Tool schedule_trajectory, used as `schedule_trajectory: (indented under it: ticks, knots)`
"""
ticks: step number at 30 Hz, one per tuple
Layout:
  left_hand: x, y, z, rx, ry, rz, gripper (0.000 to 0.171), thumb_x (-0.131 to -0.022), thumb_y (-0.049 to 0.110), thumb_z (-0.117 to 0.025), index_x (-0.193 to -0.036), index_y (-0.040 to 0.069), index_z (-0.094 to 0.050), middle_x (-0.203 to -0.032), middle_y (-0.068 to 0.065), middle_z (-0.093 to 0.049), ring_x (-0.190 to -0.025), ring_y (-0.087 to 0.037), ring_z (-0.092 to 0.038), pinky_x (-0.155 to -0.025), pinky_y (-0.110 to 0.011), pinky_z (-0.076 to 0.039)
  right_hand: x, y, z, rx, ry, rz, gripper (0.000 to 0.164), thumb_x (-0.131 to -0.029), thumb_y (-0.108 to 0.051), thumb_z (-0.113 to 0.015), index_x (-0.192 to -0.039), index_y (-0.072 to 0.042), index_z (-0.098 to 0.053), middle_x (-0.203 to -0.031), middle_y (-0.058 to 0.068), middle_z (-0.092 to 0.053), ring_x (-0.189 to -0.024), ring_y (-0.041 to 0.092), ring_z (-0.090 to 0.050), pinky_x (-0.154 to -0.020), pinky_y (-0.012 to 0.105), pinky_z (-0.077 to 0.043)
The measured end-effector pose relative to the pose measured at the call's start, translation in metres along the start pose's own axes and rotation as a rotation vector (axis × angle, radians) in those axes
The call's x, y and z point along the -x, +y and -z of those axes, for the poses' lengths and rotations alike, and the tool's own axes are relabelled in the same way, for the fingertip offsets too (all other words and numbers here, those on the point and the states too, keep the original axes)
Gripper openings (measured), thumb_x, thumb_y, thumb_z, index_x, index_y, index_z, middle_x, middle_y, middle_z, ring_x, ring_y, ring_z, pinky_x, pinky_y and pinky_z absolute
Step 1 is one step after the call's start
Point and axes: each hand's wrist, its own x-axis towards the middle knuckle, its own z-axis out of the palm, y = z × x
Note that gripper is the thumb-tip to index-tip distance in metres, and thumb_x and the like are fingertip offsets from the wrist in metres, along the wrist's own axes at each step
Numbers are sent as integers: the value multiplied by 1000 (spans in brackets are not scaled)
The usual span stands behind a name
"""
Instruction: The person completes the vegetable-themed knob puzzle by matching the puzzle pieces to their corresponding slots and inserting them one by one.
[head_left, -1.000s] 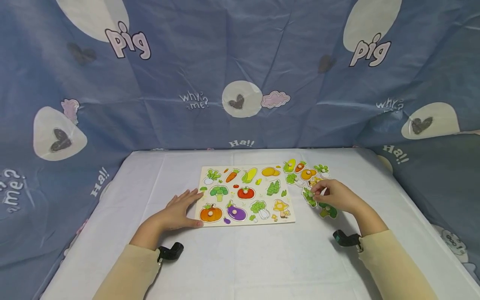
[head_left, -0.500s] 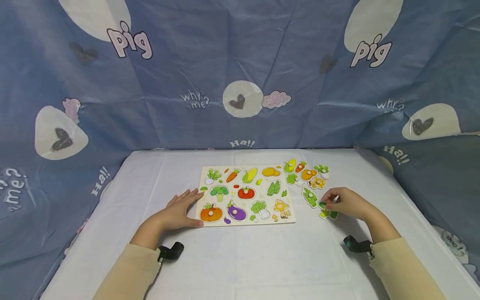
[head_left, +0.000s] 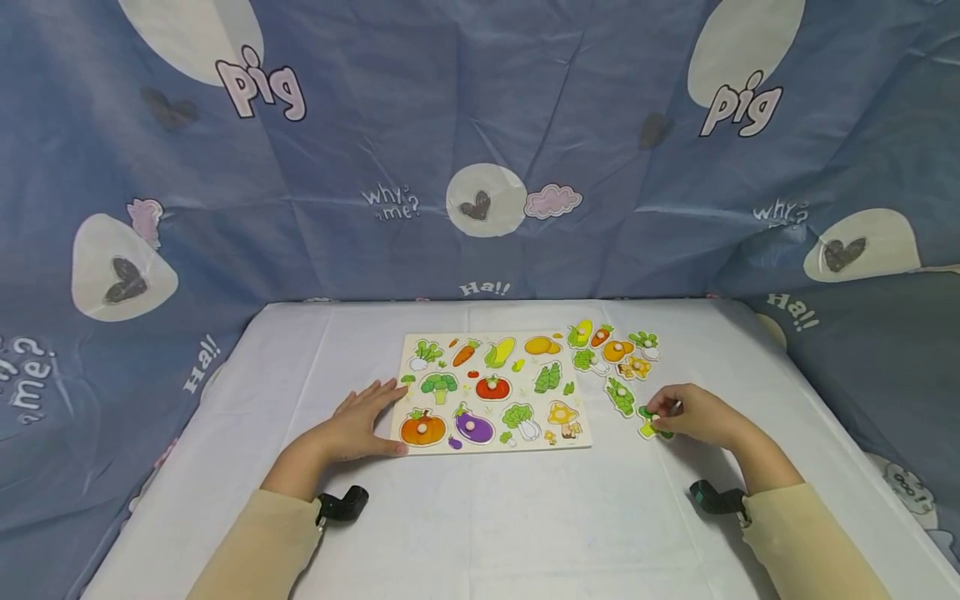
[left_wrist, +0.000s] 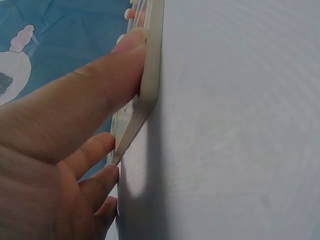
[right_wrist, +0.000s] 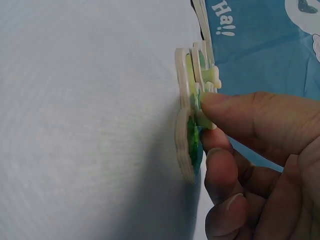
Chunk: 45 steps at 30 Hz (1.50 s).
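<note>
Broccoli piece (head_left: 647, 429), one: right of puzzle board (head_left: 522, 386), under my nearer right hand (head_left: 693, 414), fingers pinching its knob (right_wrist: 205, 120); long axis partly covered; my left hand (head_left: 358, 425), fingers spread, touches board's left edge

The white-covered table (head_left: 480, 525) is supporting the board (head_left: 525, 392). Just right of the board, loose pieces (head_left: 620, 395) are lying close together in a cluster.

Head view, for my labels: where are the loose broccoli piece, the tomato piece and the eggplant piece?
Broccoli piece (head_left: 648, 428): head view, on its stem.
Tomato piece (head_left: 492, 390): head view, on its red body.
Eggplant piece (head_left: 477, 428): head view, on its purple body.
</note>
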Motion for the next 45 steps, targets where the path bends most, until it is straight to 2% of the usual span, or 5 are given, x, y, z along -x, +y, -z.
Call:
schedule_trajectory:
  ticks: [22, 33, 45]
  knots:
    - [0, 0, 1, -3, 2, -4, 101, -73, 51, -84, -153, 8, -39, -162, -20, -25, -150, -43, -13, -120, -63, -4, 1, -2, -6, 65, 58, -16, 10, -86, -7, -74, -93, -4, -68, -82, 2, -61, -73, 17, -54, -59, 27, -46]
    - [0, -1, -1, -3, -2, 12, 102, -73, 52, -84, -154, 9, -38, -163, -18, -25, -151, -41, -12, -120, -61, -3, 4, -3, -5, 69, 67, -3, 10, -84, -5, -74, -91, -5, -67, -81, 2, -62, -72, 17, -54, -58, 27, -47]
    - [-3, -5, -3, -10, 7, -8, 104, -71, 55, -83, -154, 9, -39, -162, -19, -26, -150, -43, -14, -119, -64, -3, 8, -4, -1, 58, 85, -11, 10, -83, -3, -73, -91, -5, -67, -81, 3, -61, -71, 18, -53, -54, 27, -46]
